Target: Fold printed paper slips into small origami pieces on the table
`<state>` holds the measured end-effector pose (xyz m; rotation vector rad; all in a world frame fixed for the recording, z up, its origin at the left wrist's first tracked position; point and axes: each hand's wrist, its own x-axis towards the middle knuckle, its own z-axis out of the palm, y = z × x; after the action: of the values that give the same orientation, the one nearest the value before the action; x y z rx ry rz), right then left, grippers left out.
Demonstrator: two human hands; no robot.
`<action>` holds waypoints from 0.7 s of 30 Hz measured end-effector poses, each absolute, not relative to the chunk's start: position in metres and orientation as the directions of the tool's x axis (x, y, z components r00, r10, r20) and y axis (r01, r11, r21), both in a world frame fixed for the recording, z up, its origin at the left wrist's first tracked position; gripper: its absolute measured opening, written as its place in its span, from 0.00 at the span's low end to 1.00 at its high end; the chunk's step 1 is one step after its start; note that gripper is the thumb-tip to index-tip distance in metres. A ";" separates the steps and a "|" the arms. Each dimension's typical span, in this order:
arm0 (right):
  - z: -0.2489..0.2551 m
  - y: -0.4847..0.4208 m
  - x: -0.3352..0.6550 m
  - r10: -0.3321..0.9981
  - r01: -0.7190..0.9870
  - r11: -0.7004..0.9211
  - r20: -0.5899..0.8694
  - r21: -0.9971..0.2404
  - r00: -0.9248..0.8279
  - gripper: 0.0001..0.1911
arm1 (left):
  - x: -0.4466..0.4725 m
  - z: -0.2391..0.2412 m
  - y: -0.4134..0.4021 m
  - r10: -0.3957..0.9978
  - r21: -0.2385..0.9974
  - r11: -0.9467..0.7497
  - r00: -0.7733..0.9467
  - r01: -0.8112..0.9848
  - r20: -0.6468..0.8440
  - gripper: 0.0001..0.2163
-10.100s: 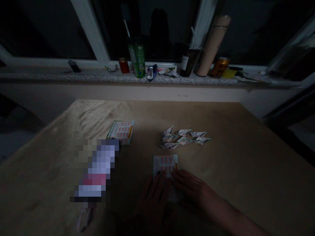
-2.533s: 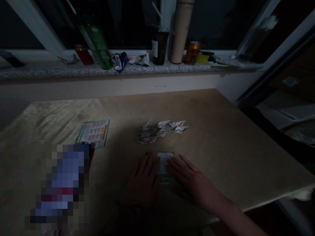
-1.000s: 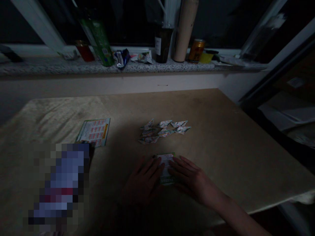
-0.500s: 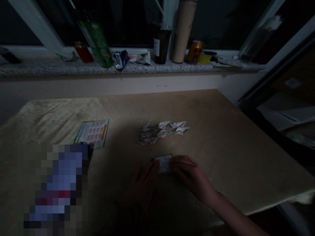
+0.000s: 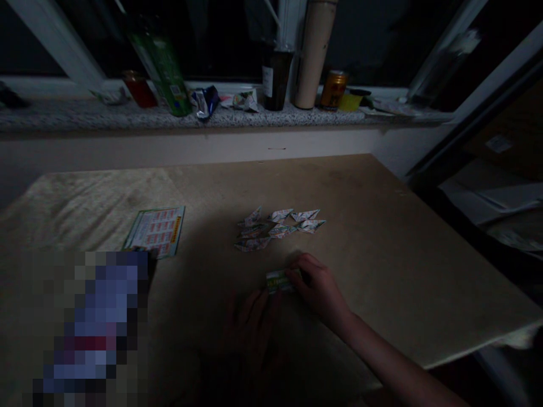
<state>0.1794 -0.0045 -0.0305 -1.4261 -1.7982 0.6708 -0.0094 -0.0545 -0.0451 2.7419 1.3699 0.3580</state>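
Note:
The room is dim. A small folded printed paper (image 5: 280, 280) lies on the wooden table (image 5: 382, 237) near its front. My right hand (image 5: 318, 288) curls over the paper's right end, fingers pinched on it. My left hand (image 5: 250, 319) rests flat in shadow just below the paper's left end, fingers stretched toward it. Beyond the paper sits a cluster of several small folded paper shapes (image 5: 278, 227).
A flat printed sheet (image 5: 155, 230) lies at the left, with a blurred-out object (image 5: 97, 322) in front of it. On the stone windowsill (image 5: 63, 116) stand a green bottle (image 5: 163, 59), a dark bottle (image 5: 274, 79), a tall beige tube (image 5: 311, 53), cans and wrappers. The table's right edge drops off.
Over ten seconds the paper was folded from a larger sheet into a narrow strip. In the last half second my right hand folded it over again; my left hand slid back.

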 end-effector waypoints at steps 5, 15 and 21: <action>-0.032 -0.003 0.174 0.975 0.700 0.212 0.195 -0.681 -0.105 0.04 | 0.000 -0.041 -0.053 0.915 0.307 -0.402 0.391 0.863 0.101 0.25; -0.040 -0.003 0.164 0.964 0.798 0.213 0.256 -0.563 -0.077 0.07 | 0.024 -0.030 -0.051 0.946 0.242 -0.320 0.295 0.916 0.134 0.20; -0.042 -0.004 0.162 0.969 0.817 0.198 0.234 -0.542 -0.080 0.08 | 0.031 -0.034 -0.055 0.943 0.147 -0.275 0.237 0.950 0.233 0.20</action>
<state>0.1619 -0.0037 -0.0418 -1.6591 -1.9368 0.3665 0.0307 -0.0552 -0.0343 2.4910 1.9059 0.4389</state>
